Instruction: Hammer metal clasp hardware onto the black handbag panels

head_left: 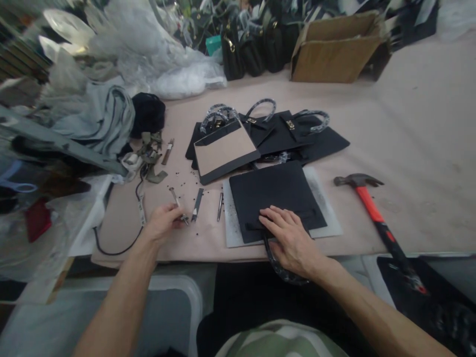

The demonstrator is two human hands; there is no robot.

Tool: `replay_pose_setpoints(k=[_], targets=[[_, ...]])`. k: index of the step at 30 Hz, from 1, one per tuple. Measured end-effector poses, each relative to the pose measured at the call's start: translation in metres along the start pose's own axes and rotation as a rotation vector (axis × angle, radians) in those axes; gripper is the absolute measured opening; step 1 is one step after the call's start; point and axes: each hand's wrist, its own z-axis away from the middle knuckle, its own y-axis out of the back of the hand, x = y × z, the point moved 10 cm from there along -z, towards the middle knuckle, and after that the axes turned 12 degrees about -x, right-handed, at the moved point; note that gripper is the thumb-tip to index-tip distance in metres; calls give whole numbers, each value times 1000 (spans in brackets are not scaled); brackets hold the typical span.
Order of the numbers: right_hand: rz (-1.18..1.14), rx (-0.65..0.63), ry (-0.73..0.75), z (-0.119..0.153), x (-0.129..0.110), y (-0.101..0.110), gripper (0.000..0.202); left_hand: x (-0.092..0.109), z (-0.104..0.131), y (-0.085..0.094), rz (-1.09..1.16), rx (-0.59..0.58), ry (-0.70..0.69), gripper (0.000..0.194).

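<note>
Near the counter's (416, 173) front edge, our right hand (288, 238) lies on the black panel (271, 193), fingers slightly apart, likely to steady it on the pale board (234, 234). Our left hand (161, 225) has its fingers clamped on a thin metal rod (174, 196), beside 2 slim tools (197, 204) seemingly placed within reach. The hammer's (370, 203) handle points towards us, probably for easy gripping.

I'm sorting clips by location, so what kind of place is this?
Probably a bag-making workshop: black panels with wrapped handles lie on the table, near a claw hammer, and finished-looking black bags stand at the back.
</note>
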Motion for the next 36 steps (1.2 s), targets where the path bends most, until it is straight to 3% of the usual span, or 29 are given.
replay_pose_setpoints(k=[2, 5, 9, 13, 22, 29, 36], targets=[[2, -4, 1, 0, -1, -1, 61, 12, 14, -21, 252, -16, -161, 40], [5, -3, -4, 1, -1, -2, 61, 29, 36, -56, 379, 28, -399, 41], [10, 5, -4, 1, 0, -2, 61, 41, 60, -105, 180, 31, -613, 32], [15, 0, -1, 0, 0, -4, 62, 38, 73, -134, -51, -17, -697, 23], [3, -2, 15, 0, 0, -5, 64, 39, 77, -141, -114, -76, -829, 14], [-5, -3, 7, -1, -1, -4, 64, 32, 75, -146, -40, -109, -771, 14], [-5, -3, -6, 0, 0, -4, 62, 44, 79, -160, -163, -133, -862, 9]])
